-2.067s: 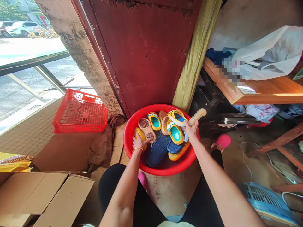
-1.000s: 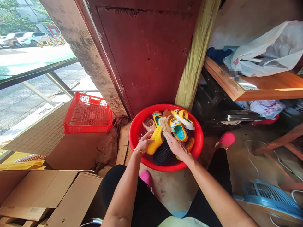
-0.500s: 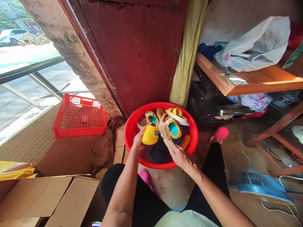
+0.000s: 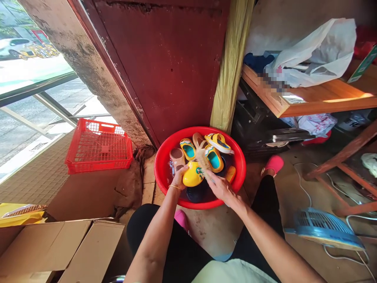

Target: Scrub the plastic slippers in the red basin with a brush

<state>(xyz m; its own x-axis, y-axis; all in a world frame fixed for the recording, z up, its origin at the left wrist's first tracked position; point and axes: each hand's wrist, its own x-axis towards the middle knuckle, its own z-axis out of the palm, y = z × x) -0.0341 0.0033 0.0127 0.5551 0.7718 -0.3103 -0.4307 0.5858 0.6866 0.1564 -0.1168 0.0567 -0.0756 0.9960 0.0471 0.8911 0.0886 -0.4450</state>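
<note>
A red basin [image 4: 159,173] on the floor holds dark water and several shoes. My left hand [image 4: 178,179] is closed on a yellow shoe [image 4: 192,175] with a small green figure on it, above the water. My right hand [image 4: 219,187] grips a pale bristle brush [image 4: 202,158], its bristles beside the yellow shoe; whether they touch is unclear. Behind them lie yellow shoes with teal insides, one [image 4: 187,149] at the back left and one [image 4: 215,159] right of the brush. A brown sandal [image 4: 177,157] rests near the basin's left side.
A red plastic crate [image 4: 103,147] sits on cardboard at the left, with an open carton [image 4: 44,243] below it. At the right are a blue fan [image 4: 324,228], a wooden stool frame and a shelf [image 4: 326,100] bearing a white bag. A dark red door stands behind the basin.
My left hand has moved right with the yellow shoe, which is turned so more of its rounded top shows. The brush has shifted slightly left and up. More of the brown sandal is visible.
</note>
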